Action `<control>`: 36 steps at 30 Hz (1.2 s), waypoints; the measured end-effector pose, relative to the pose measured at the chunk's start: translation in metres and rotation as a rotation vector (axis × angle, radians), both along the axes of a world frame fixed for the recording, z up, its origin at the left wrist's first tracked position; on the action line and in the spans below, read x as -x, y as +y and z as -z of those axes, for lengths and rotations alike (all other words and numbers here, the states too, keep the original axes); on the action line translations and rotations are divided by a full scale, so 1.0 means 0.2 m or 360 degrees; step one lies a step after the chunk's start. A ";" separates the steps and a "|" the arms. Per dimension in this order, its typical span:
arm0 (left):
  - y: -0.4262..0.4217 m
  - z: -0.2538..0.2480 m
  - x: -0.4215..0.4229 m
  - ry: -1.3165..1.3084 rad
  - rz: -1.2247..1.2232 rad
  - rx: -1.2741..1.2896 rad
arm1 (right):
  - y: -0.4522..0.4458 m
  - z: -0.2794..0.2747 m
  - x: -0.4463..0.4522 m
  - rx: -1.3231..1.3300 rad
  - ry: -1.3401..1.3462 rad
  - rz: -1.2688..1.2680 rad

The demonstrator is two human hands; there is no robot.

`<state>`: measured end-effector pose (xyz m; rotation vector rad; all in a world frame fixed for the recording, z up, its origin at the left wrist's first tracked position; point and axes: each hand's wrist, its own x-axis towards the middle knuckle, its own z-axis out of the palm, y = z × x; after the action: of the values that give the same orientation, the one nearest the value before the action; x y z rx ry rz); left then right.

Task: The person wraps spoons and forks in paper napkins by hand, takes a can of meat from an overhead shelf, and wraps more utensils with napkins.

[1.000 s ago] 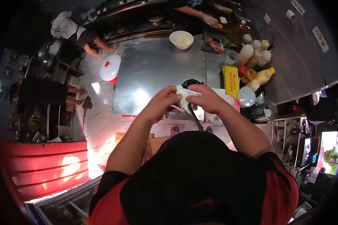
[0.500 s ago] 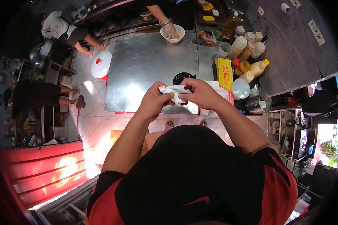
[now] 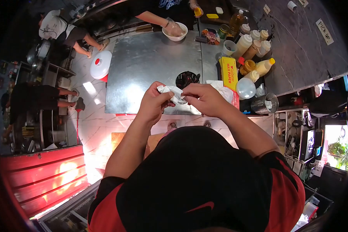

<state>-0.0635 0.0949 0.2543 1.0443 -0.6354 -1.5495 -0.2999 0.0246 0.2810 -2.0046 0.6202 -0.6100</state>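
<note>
A crumpled white piece of paper or cloth (image 3: 173, 92) is held between both hands above the front edge of the metal table (image 3: 143, 58). My left hand (image 3: 154, 103) is closed on its left part, thumb on top. At its right end, my right hand (image 3: 203, 100) pinches it with thumb and fingers. Whether anything is wrapped inside cannot be seen. Just beyond my hands stands a round black container (image 3: 187, 78) with dark items in it. More white sheets (image 3: 220, 88) lie right of my right hand.
Across the table a co-worker's gloved hand (image 3: 174, 29) is in a white bowl (image 3: 180, 37). A yellow wax paper box (image 3: 228, 73) and several sauce bottles (image 3: 243, 45) stand at the right. A white-lidded container (image 3: 101, 65) is beyond the table's left edge.
The co-worker's gloved hand has reached into the bowl. My hands have turned and spread the white piece sideways, and the dark handle-like strip below it is no longer visible. The view has shifted slightly.
</note>
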 end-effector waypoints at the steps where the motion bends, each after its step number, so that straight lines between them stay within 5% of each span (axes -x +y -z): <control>1: 0.00 0.00 0.01 0.0001 -0.0027 -0.0012 | 0.00 0.01 0.00 0.0104 -0.0044 -0.0035; 11: 0.03 0.01 0.03 0.0121 -0.0197 -0.0085 | 0.03 0.01 -0.02 0.0603 -0.0023 -0.0073; 18: 0.02 -0.08 -0.03 0.0025 0.0171 -0.0226 | -0.01 0.05 0.00 0.0864 0.0157 -0.0190; 24: 0.01 -0.01 -0.07 0.0024 0.0222 -0.0224 | 0.07 -0.05 -0.03 0.0363 0.0461 0.0138; 36: 0.04 0.04 -0.07 0.0062 0.0167 -0.0131 | 0.03 0.00 -0.05 0.0533 0.0520 0.0046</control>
<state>-0.0504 0.1033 0.2456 1.0540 -0.6120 -1.6953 -0.2891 0.0303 0.2803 -2.4415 0.7827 -0.4255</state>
